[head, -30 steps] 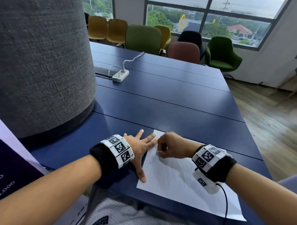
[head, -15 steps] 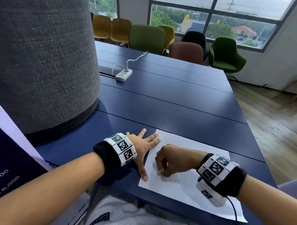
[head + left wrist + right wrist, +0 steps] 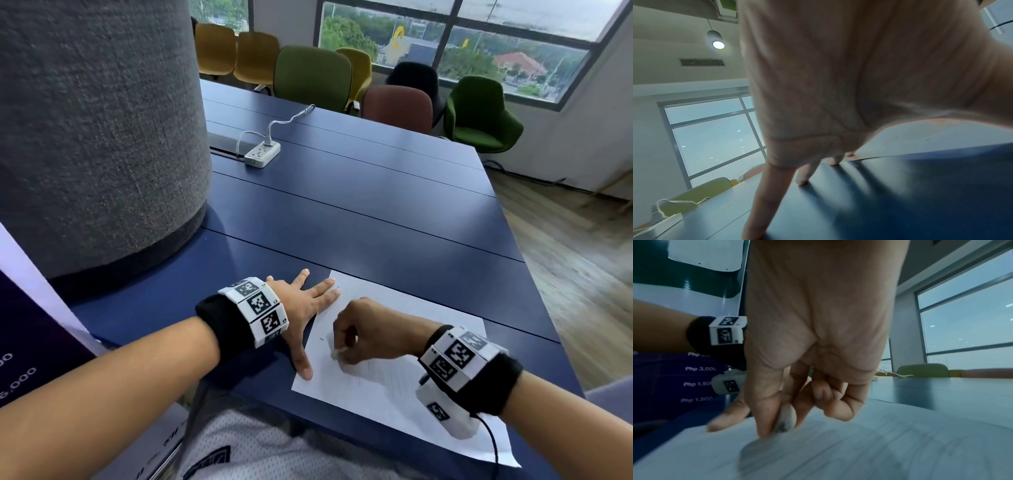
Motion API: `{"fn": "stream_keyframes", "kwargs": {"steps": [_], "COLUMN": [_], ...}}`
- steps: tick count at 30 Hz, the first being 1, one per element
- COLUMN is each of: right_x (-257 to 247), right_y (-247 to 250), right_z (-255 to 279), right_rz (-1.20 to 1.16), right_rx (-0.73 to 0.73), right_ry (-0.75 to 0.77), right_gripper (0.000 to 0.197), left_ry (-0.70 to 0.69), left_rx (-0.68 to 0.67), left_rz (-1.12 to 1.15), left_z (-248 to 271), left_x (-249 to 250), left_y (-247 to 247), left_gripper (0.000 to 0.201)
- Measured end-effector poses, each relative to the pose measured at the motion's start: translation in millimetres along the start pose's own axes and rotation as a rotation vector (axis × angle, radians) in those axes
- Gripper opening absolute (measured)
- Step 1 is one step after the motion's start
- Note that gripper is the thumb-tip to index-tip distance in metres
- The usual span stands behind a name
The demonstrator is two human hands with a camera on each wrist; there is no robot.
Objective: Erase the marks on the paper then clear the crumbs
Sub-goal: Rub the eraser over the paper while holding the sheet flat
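At seven o'clock on paper point(image 3: 394, 383): right hand point(image 3: 368, 334) pinching eraser point(image 3: 785, 418); left hand point(image 3: 303, 305) flat, fingers spread, bracing the edge. Short, light strokes advised.

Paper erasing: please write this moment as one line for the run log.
step: erasing marks | right hand: pinches eraser on paper | left hand: flat, fingers spread, pressing paper's left edge | crumbs: not cleared yet

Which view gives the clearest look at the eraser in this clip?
The right wrist view: the eraser, white with a grey-smudged tip, shows pinched in the right hand on the paper. The head view shows only a pale sliver under the knuckles. The left wrist view does not show it.
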State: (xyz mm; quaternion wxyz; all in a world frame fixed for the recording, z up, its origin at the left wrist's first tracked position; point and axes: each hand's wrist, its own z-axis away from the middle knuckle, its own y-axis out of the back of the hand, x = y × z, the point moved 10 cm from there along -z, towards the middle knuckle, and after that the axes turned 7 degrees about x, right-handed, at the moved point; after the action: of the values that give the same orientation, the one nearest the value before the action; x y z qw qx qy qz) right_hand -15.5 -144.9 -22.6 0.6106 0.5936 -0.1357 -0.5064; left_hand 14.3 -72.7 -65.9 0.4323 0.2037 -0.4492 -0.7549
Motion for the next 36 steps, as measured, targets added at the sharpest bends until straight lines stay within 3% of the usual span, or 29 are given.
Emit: {"fn": "stream_keyframes", "kwargs": {"steps": [3,7,12,21,26,32,36], "right_x": [-11,3,-8,53,31,56,38], "right_y": [-16,6,-16,57,25,46,24], "right_z": [7,-4,2,-42,-30,-32,-23], "right_rz": [-0.019,0.026,-0.023,-0.014,-0.047,-0.136,-0.105], "right_rx": [-0.147,0.036,-0.174,0.286,0.096,0.253,0.108], "right_ry": [0.025,-0.023,-0.03,-0.219,-0.107,-0.187,-0.134], "right_gripper": [0.01,0.01,0.008,0.011,0.011,0.013,0.012], "left_ry": [0.003,0.001,0.004,-0.003,-0.003,0.0,-0.008], "left_rx": [-0.007,-0.001,-0.006,0.035,0.047,0.036,0.046], "left_rz": [-0.004,-0.002,-0.009,0.016,0.041,0.016,0.029], "left_z": [1,1,3,7,6,7,5], "left_x": [-1,1,1,3,2,3,1], "left_y": [0,1,1,6,6,5,4], "left_gripper": [0.151,0.151,0.151,0.152,0.153,0.152,0.153]}}
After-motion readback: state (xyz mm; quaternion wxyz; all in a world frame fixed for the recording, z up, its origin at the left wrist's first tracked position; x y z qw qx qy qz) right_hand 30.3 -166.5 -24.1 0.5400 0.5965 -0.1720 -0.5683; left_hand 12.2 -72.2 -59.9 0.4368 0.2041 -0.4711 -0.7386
